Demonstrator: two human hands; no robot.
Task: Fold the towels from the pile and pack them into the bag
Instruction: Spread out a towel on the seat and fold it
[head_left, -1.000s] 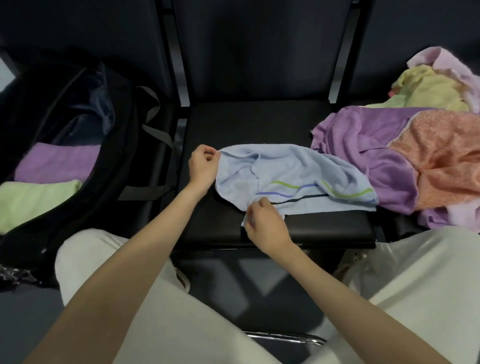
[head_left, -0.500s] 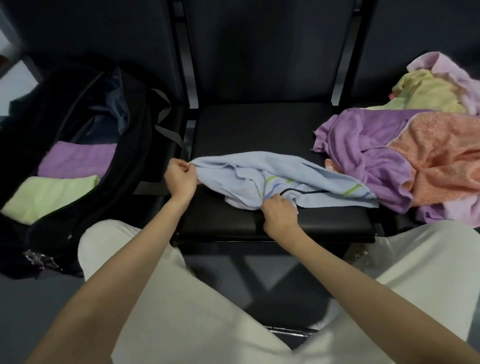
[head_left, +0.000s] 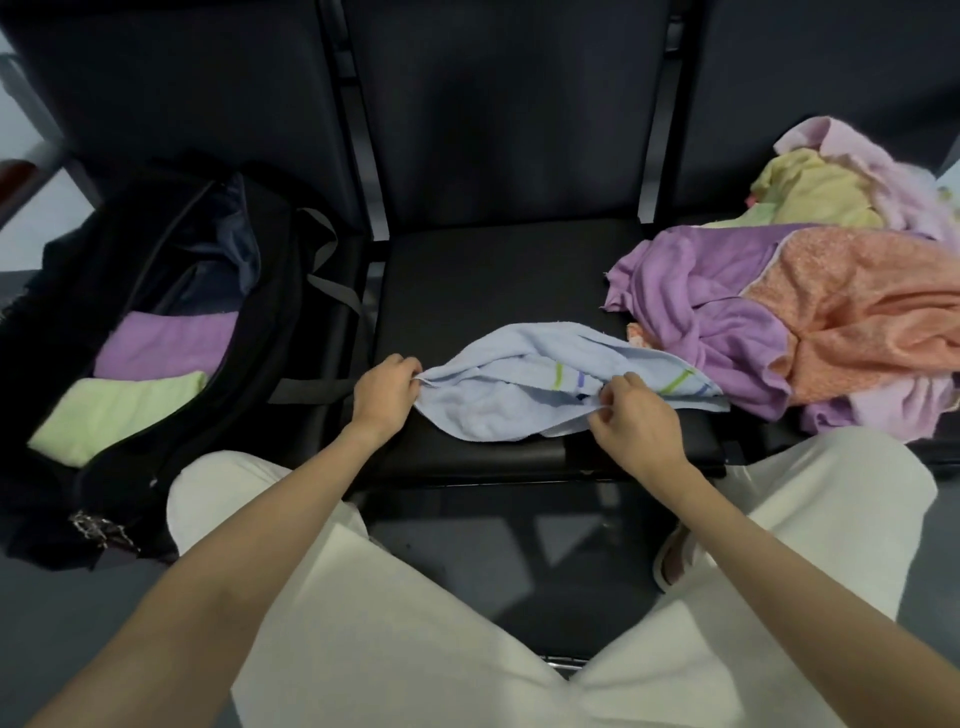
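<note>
left hand (head_left: 385, 396) pinches the left corner of the blue towel (head_left: 524, 389); right hand (head_left: 635, 415) pinches its near edge further along, fingers curled round a bit of cloth. both hands holding, neither slack. towel lies bunched btwn the hands on the seat (head_left: 493, 275), striped end trailing off past the right hand twd the pile (head_left: 779, 322).

bag (head_left: 171, 322) sits open well left of the left hand, w/ a purple towel (head_left: 166, 343) and green towel (head_left: 119, 415) folded inside.

risks, as i judge them:
- towel is crumpled, not spread. folding from here prob locks in creases, giving a lumpy fold.
- right hand's grip looks mid-edge, not at a corner, so edges may not line up; can't tell for sure, cloth hides it.
- striped end lies touching the pile's purple cloth. a pull could drag pile items along or off the seat.
- near edge sits close to the seat front; slack could slide to the floor.
</note>
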